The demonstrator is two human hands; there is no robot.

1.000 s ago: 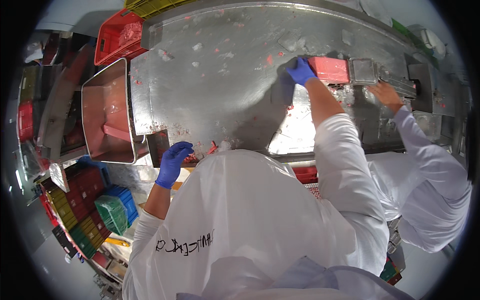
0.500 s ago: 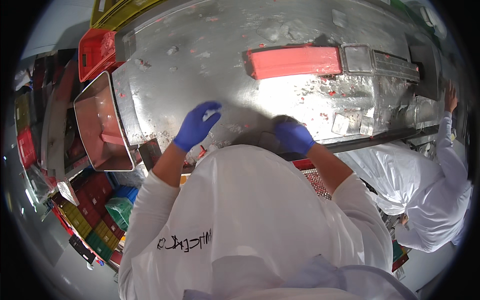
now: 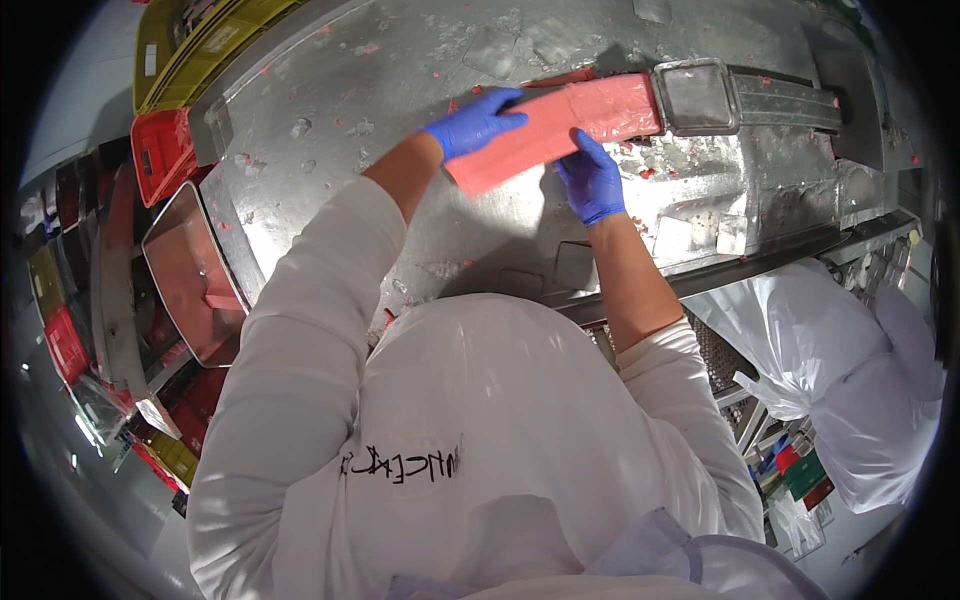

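My left hand [image 3: 475,127], in a blue glove, grips the left part of a long, flat pink slab [image 3: 540,135]. My right hand [image 3: 592,180], also gloved in blue, holds the slab's near edge around its middle, with thumb and fingers against it. The slab slants over the steel table [image 3: 390,115], its left end nearer my body. Its right part meets more pink material beside a square metal pan [image 3: 696,97]; exactly where one piece ends is unclear. A ridged metal strip [image 3: 785,100] continues to the right of the pan.
A steel tub [image 3: 195,275] with pink pieces stands left of the table, below a red crate [image 3: 160,155] and yellow crates [image 3: 210,40]. A co-worker [image 3: 850,380] in white bends at the right. Scattered pink bits and metal lids [image 3: 670,237] lie on the table.
Both my hands have moved up onto the pink slab and taken hold of it. Its left end has swung out toward me. The co-worker's hand has left the pan area.
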